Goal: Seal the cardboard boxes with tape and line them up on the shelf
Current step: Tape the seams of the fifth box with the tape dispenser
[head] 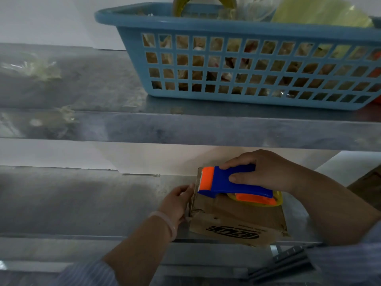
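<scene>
Nearest: I am looking past a striped left sleeve (88,273) and right sleeve (350,256); the left wrist is wearing one pale bracelet (167,222).
Counts: I am counting two hands, one cardboard box (237,221), one tape dispenser (237,182), one blue basket (226,27) and two metal shelves.
Left hand (177,201): its fingers are curling round the box's upper left edge, fingertips just beside the dispenser's toothed blade.
Right hand (266,172): it is gripping the blue-and-orange dispenser from above, thumb pressing its near side, fingers wrapping over the far side.
Box: it is sitting on the lower shelf (82,203), right of centre, its near edge reaching the shelf's front lip; the dispenser is resting on its top.
Edges and room: the shelf is lying bare to the box's left; the upper shelf (144,129) is hanging close above the right hand.
Surface and room: both shelves are showing dull, smudged grey metal against a white wall (51,19); the basket, stuffed with bags, is standing on the upper shelf.
</scene>
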A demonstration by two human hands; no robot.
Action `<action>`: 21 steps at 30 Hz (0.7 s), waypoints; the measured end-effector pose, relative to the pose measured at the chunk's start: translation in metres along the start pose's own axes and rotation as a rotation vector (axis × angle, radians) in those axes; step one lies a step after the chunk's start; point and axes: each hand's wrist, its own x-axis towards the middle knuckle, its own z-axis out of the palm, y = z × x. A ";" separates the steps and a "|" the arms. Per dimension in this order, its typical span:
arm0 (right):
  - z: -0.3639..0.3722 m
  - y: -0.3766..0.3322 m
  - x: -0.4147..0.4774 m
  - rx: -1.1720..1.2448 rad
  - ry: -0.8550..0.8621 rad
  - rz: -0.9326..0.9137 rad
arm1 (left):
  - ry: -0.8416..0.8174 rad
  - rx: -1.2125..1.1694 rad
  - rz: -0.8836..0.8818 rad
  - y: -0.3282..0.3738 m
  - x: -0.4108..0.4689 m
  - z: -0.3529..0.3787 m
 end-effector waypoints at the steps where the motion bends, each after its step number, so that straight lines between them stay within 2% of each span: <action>1: 0.000 0.000 0.001 -0.001 -0.002 0.001 | -0.025 -0.049 -0.034 -0.002 -0.001 0.003; 6: 0.000 -0.001 0.004 -0.042 -0.010 0.002 | -0.027 -0.018 0.051 0.010 0.007 -0.002; 11: -0.001 0.001 0.003 -0.057 -0.017 -0.009 | -0.156 0.045 0.086 0.028 0.002 0.016; 15: -0.003 0.004 0.001 -0.030 -0.040 -0.007 | -0.131 0.207 0.240 0.028 0.005 0.017; 21: -0.016 0.008 -0.014 0.006 -0.048 0.018 | -0.086 0.309 0.263 0.029 0.007 0.013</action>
